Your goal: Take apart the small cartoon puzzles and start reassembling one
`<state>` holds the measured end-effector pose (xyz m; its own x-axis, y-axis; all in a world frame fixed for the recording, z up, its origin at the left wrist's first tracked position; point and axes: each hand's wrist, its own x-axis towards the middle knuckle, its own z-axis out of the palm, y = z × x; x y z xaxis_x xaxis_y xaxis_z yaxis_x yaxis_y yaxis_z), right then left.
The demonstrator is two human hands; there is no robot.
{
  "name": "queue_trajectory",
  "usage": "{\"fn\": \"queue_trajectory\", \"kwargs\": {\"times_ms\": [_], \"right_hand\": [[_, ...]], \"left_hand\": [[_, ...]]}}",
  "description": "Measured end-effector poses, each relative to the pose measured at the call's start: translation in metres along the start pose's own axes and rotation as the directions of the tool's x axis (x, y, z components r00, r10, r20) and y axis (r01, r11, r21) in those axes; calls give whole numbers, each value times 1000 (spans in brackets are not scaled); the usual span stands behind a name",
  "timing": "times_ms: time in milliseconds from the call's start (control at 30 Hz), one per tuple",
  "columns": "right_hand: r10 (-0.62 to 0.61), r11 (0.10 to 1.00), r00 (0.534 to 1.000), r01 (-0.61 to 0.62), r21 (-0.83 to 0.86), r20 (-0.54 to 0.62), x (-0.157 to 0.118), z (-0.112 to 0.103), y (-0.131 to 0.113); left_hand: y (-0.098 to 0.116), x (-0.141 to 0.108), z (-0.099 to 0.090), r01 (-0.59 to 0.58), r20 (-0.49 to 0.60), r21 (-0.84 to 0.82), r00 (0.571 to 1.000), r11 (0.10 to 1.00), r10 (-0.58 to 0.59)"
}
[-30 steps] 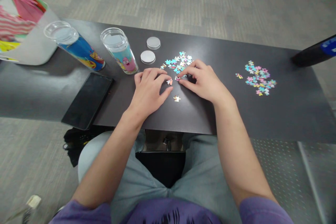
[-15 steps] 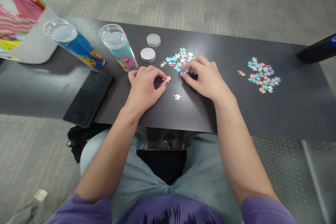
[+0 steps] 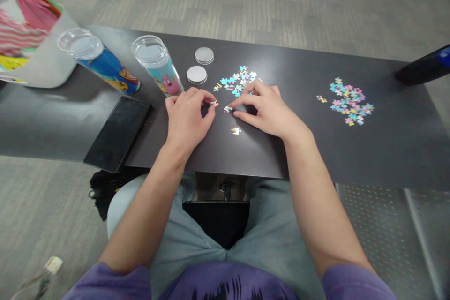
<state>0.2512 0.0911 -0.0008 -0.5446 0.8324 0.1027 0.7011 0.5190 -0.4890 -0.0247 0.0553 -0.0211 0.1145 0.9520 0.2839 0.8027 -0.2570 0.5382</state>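
Thumb and index finger of my left hand are closed on a small light-coloured puzzle piece, held low at the table. Just right of it, the fingertips of my right hand are at another puzzle piece, blue and multicoloured, with the index finger on its edge. A single brownish-white puzzle piece lies nearer to me, below both hands. Behind my right hand spreads a loose pile of mostly turquoise puzzle pieces, partly covered by the fingers.
A second puzzle-piece pile lies right. Two metal lids are behind my left hand. Left stand two clear printed canisters, a black phone and a white bin. A dark cylinder is far right.
My right hand has moved left and slightly toward me from the pile, bringing a puzzle piece along. My left hand has shifted a little left with its piece.
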Motion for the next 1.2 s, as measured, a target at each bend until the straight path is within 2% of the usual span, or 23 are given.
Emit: {"fn": "queue_trajectory", "kwargs": {"times_ms": [200,433,500,700,900,1033,1200], "right_hand": [[25,1000,999,-25,-9,-42,-1,-3,7],[85,996,991,-83,21,-103,-3,-6,16],[102,995,988,-100,20,-120,-3,-7,21],[154,988,967,-154,15,-201,-4,-6,31],[179,981,948,-191,-18,-262,-4,-5,32],[164,980,960,-185,-72,-229,-3,-4,28],[120,989,989,-127,-76,-86,-4,-3,23]], "left_hand": [[1,-2,3,-28,41,-10,999,1000,28],[16,-5,3,-137,189,-13,972,990,137],[16,-5,4,-151,181,-12,972,988,151],[8,-6,7,-136,66,20,989,991,135],[15,-9,6,-120,96,54,989,991,114],[20,-12,12,-182,187,18,967,983,175],[17,-13,20,-235,288,-2,931,972,226]]}}
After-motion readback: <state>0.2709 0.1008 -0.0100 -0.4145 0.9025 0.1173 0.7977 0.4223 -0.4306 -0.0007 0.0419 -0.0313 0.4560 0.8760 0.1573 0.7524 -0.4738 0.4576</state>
